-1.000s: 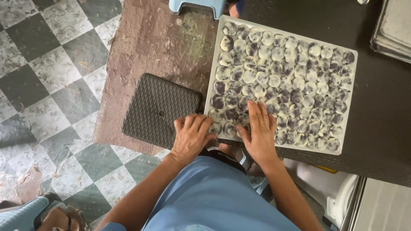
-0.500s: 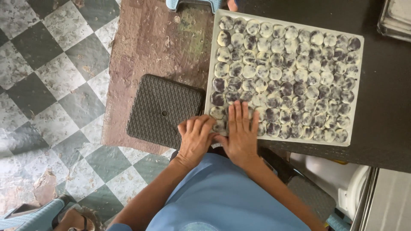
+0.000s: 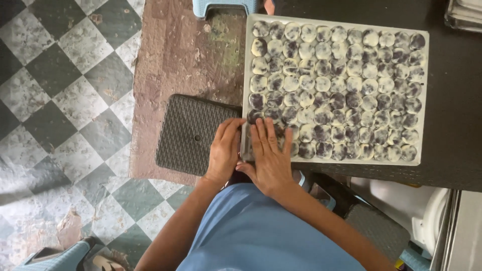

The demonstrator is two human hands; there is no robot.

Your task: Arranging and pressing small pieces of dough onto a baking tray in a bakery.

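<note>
Tray handling: a pale, shallow, rectangular tray sits on the dark bench, its left end at the bench edge above the floor. It carries closely packed rows of small round dough pieces, white mottled with purple, each pressed against its neighbours.

Hand state: the left hand is flat with fingers extended, resting at the tray's near-left corner and partly over the edge. The right hand lies open, palm down, on the pieces nearest that corner. Neither hand is closed around anything; whether the left fingertips hook the rim cannot be told.

Handling judgement: the pieces look soft and easily dented — top pressure should stay light. The fully loaded tray is probably moderately heavy and, if thin, liable to flex. Grip it by the rim on two opposite sides and keep it level, since the pieces sit loose.

Surroundings: a dark square stool seat with a woven, ridged texture stands just left of the tray. Below lie a worn brown mat and a checkered floor of mottled grey and pale tiles — hard, scuffed surfaces.
</note>
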